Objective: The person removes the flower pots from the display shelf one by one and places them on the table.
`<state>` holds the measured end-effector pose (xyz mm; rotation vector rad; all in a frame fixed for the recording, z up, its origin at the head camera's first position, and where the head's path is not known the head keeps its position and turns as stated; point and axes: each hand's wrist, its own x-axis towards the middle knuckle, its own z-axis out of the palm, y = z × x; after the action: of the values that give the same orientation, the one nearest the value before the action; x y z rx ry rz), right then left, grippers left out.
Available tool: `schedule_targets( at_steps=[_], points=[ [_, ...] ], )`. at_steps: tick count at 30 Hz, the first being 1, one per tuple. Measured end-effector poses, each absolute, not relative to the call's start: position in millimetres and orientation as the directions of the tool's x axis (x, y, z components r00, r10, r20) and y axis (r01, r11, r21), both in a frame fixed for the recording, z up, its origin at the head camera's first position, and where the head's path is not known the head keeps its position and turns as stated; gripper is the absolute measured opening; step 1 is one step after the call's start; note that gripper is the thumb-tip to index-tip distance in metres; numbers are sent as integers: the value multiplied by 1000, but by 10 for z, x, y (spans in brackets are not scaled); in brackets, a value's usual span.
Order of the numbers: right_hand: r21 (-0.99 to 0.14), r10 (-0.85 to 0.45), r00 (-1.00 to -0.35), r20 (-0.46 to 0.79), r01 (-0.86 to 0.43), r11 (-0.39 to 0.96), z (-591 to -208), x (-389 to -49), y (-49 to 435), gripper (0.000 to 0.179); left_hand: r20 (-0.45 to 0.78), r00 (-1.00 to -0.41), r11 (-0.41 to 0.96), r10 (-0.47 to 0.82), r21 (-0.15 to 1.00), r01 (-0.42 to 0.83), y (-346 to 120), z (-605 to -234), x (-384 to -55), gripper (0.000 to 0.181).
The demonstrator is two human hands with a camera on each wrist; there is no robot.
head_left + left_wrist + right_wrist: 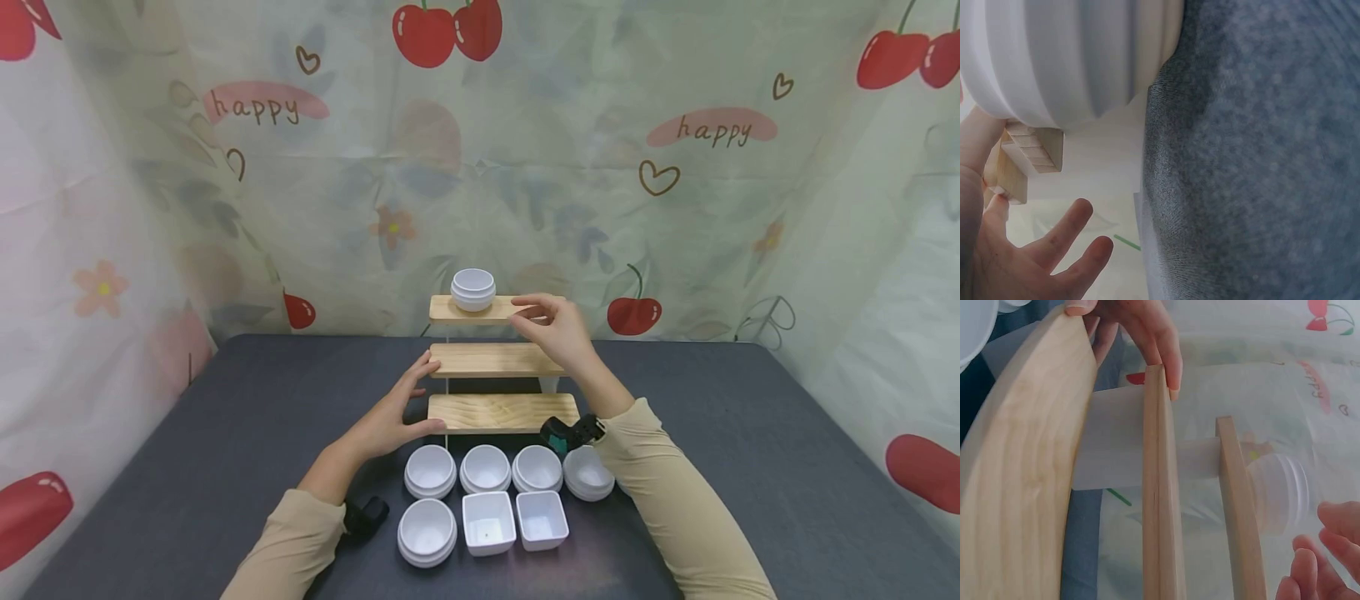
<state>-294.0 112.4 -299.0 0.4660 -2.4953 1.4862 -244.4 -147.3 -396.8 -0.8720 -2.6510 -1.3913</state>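
Note:
A three-tier stand has a top board (442,310), a middle board (491,360) and a bottom board (502,412), all of light wood. My left hand (390,421) is at its left side, thumb against the bottom board's end and a finger on the middle board's end; its other fingers spread out in the left wrist view. One white round pot (473,290) sits on the top board, left of its middle. My right hand (553,327), fingers loosely bent and holding nothing, hovers by that board's right end, apart from the pot in the right wrist view.
In front of the stand, several white round pots (430,468) and two white square pots (489,523) stand in two rows on the dark grey tabletop (247,433). My right forearm overlaps the rightmost round pot. A printed curtain (525,192) hangs close behind the stand.

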Motion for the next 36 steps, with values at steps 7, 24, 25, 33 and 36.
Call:
schedule_targets(
  at_steps=[7, 24, 25, 33, 36],
  points=[
    [-864, -140, -940, 311, -341, 369, -2969, -3052, 956, 40, 263, -847, 448, 463, 755, 479, -1470, -3963, -2445, 84],
    [-928, -115, -968, 224, -248, 276, -2958, -3158, 683, 51, 263, -846, 448, 464, 754, 481, -1480, -3991, -2461, 83],
    [-930, -112, -969, 220, -243, 276, -2962, -3161, 674, 51, 262, -846, 448, 464, 755, 479, -1480, -3992, -2462, 83],
    [-934, -88, -972, 217, -233, 271, -2979, -3158, 624, 49, 256, -849, 451, 462, 756, 473, -1482, -4000, -2472, 83],
    [-930, -72, -971, 227, -238, 279, -2993, -3166, 617, 48, 258, -848, 449, 463, 757, 475, -1481, -4000, -2472, 83]
  ],
)
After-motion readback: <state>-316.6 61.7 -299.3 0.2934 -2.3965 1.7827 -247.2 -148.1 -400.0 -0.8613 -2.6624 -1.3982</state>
